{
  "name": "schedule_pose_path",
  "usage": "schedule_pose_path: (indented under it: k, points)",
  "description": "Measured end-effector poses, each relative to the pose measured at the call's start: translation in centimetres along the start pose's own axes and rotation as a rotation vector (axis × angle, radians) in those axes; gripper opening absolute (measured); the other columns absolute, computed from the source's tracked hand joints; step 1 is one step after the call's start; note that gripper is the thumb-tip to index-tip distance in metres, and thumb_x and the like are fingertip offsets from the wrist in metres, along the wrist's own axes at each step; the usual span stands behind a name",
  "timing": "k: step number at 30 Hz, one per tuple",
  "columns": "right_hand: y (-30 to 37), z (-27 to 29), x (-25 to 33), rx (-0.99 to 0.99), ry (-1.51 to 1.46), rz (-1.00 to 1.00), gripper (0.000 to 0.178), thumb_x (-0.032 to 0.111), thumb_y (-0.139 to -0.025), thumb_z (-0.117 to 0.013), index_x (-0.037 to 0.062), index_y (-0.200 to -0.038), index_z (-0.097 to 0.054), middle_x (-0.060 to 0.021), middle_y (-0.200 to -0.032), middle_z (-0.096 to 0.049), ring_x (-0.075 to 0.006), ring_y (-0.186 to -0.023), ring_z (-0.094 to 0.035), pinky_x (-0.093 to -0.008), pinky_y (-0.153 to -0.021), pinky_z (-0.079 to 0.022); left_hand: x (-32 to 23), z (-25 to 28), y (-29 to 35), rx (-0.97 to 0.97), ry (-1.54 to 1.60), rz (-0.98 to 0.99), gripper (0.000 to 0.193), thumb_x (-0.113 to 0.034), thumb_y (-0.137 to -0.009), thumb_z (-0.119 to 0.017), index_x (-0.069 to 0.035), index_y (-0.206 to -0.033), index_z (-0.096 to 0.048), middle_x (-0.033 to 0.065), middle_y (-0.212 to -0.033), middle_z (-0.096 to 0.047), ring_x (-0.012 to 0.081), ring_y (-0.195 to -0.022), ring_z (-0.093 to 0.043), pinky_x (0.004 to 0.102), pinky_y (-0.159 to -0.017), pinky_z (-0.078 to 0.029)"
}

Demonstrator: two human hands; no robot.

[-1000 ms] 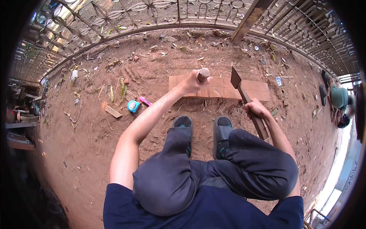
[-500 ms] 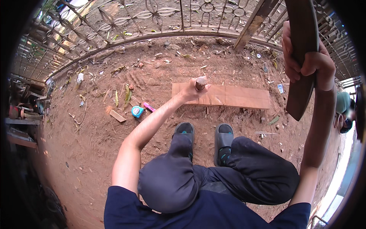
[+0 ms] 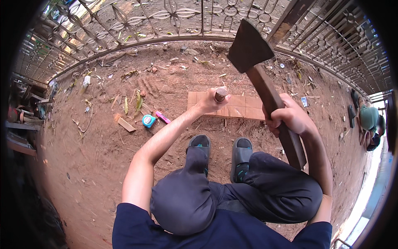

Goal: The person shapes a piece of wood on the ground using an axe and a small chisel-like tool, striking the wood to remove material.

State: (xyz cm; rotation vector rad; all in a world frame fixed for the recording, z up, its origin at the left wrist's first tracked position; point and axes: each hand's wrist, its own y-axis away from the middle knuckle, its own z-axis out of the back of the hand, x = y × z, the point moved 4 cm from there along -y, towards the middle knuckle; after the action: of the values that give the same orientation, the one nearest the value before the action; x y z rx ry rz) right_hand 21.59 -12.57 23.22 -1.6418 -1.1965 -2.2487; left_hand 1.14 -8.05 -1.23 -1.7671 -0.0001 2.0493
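My left hand (image 3: pixel 210 103) is closed around the upright chisel (image 3: pixel 221 92), whose round, worn wooden butt points up at me; its blade is hidden below the fist. Under that hand lies a reddish-brown wooden plank (image 3: pixel 244 103) with lines marked across it and a small pale nick. My right hand (image 3: pixel 288 116) grips the thick wooden handle of a hatchet (image 3: pixel 251 47). The dark, wide hatchet head is raised beyond the plank, up and to the right of the chisel and apart from it. The handle's butt slants back toward my right knee.
Left of the plank, a blue tape measure (image 3: pixel 148 120), a pink stick-like object (image 3: pixel 163 117) and a wood offcut (image 3: pixel 127 124) lie on the dirt. A metal fence (image 3: pixel 174 31) closes the far side. Another person (image 3: pixel 369 120) crouches at far right.
My right hand has swung the hatchet down and to the left from high at the right, bringing its head into view. The left hand and the chisel have barely moved.
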Motion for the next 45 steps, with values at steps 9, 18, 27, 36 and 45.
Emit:
schedule_pose_path:
  k: [9, 18, 27, 36, 45]
  points:
    - [-1.7, 1.0, 1.8, -0.055, 0.082, 0.306, 0.014, 0.008, -0.059, -0.060, 0.0007, -0.069, -0.055, -0.0047, -0.057, -0.054, -0.0137, -0.049, -0.054, -0.0289, -0.047, -0.044, -1.8, -0.3, -0.4, 0.006, -0.027, -0.036, 0.016, -0.010, -0.092, -0.063, -0.005, -0.079, -0.055, -0.0035, -0.065, -0.052, 0.0046, -0.062, -0.049, 0.0271, -0.053, -0.039]
    - [0.3, -0.3, -1.7, -0.087, -0.338, -0.160, 0.025, 0.006, -0.052, -0.051, -0.0006, -0.076, -0.047, -0.0071, -0.055, -0.041, -0.0185, -0.044, -0.044, -0.0344, -0.041, -0.041, -1.0, -1.2, -0.5, -0.001, -0.014, -0.107, 0.015, -0.009, -0.088, -0.067, -0.002, -0.081, -0.056, 0.0040, -0.066, -0.056, 0.0108, -0.059, -0.050, 0.0327, -0.052, -0.040]
    - [1.3, 1.3, 4.7, 0.024, -0.289, 0.418, 0.028, 0.003, -0.051, -0.052, 0.0016, -0.078, -0.048, -0.0078, -0.058, -0.047, -0.0181, -0.050, -0.050, -0.0297, -0.049, -0.043, -0.9, -1.2, -0.1, -0.015, 0.034, -0.070, 0.018, -0.007, -0.092, -0.064, -0.005, -0.077, -0.053, -0.0038, -0.065, -0.049, 0.0051, -0.060, -0.046, 0.0270, -0.052, -0.036]
    - [-0.4, -2.0, -4.4, 0.189, -0.138, -0.212, 0.016, 0.006, -0.061, -0.056, -0.0007, -0.074, -0.051, -0.0066, -0.057, -0.049, -0.0172, -0.048, -0.051, -0.0317, -0.046, -0.042, -1.9, -1.0, -0.5, -0.116, -0.008, -0.195, 0.011, -0.005, -0.081, -0.071, -0.003, -0.081, -0.060, 0.0056, -0.066, -0.060, 0.0113, -0.059, -0.054, 0.0316, -0.052, -0.044]
    - [0.4, -0.9, 3.8, 0.051, -0.197, 0.380, 0.023, 0.007, -0.057, -0.060, -0.0013, -0.077, -0.053, -0.0060, -0.059, -0.053, -0.0145, -0.048, -0.052, -0.0290, -0.045, -0.041, -1.7, -0.8, 0.4, -0.121, 0.030, -0.109, 0.019, -0.006, -0.087, -0.065, -0.004, -0.072, -0.053, -0.0015, -0.062, -0.050, 0.0062, -0.058, -0.046, 0.0286, -0.049, -0.037]
